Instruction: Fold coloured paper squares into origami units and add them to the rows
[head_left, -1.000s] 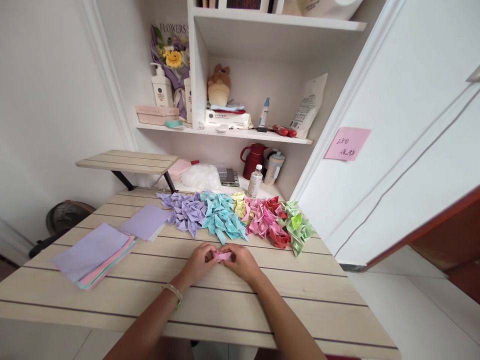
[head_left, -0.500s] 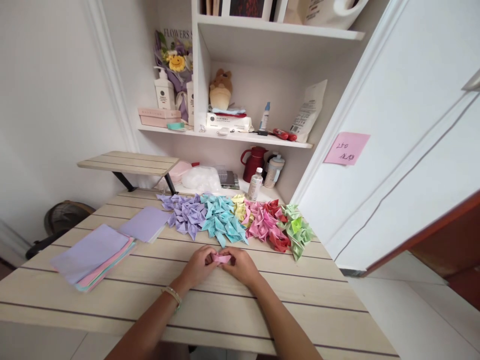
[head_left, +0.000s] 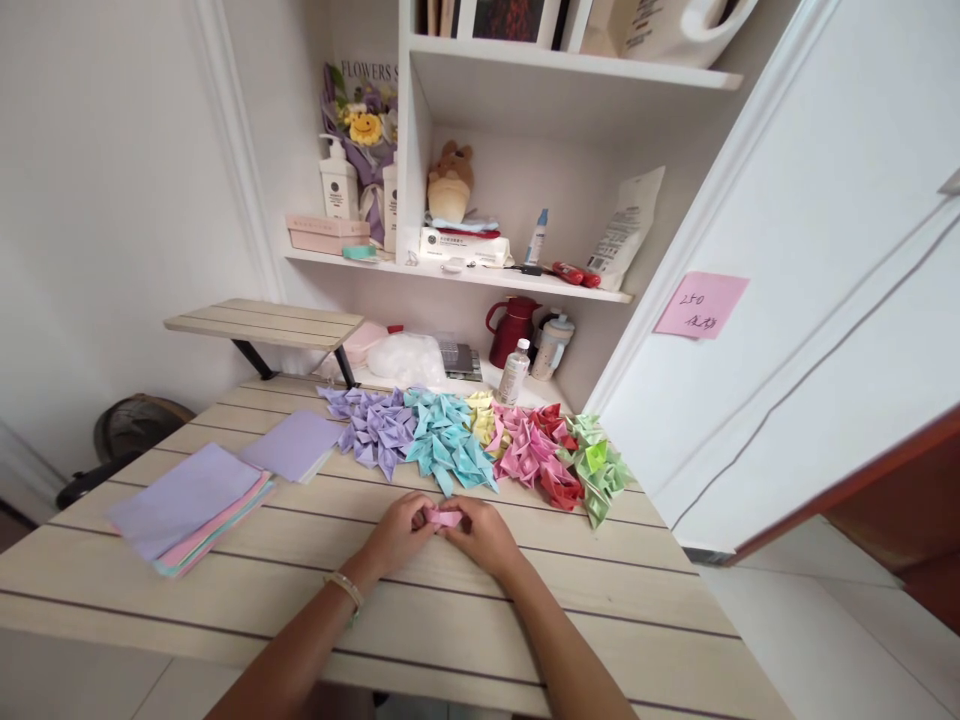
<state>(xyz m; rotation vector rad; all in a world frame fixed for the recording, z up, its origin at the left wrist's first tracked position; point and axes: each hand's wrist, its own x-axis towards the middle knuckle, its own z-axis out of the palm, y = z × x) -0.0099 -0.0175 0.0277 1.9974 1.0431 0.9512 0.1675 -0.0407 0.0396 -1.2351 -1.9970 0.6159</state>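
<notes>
Between my two hands is a small folded piece of pink paper (head_left: 444, 517), pinched at both ends just above the table. My left hand (head_left: 399, 535) grips its left end between thumb and fingers. On the right end, my right hand (head_left: 481, 537) does the same. Part of the paper is hidden behind my fingertips. Just beyond my hands lie heaps of folded paper pieces: purple (head_left: 379, 425), blue (head_left: 448, 435), yellow (head_left: 482, 415), pink (head_left: 529, 445), red (head_left: 561, 490) and green (head_left: 600, 470).
Purple sheets (head_left: 292, 445) and a mixed-colour paper stack (head_left: 187, 500) lie on the table (head_left: 405, 625) at left. A small raised shelf (head_left: 262, 322) stands behind them. At the back are a clear bottle (head_left: 514, 372), a red jug (head_left: 514, 335) and a plastic bag (head_left: 407, 360).
The camera view has shifted slightly, so the shelves appear a little further right. Both hands keep their hold on the pink paper, with hardly any visible movement.
</notes>
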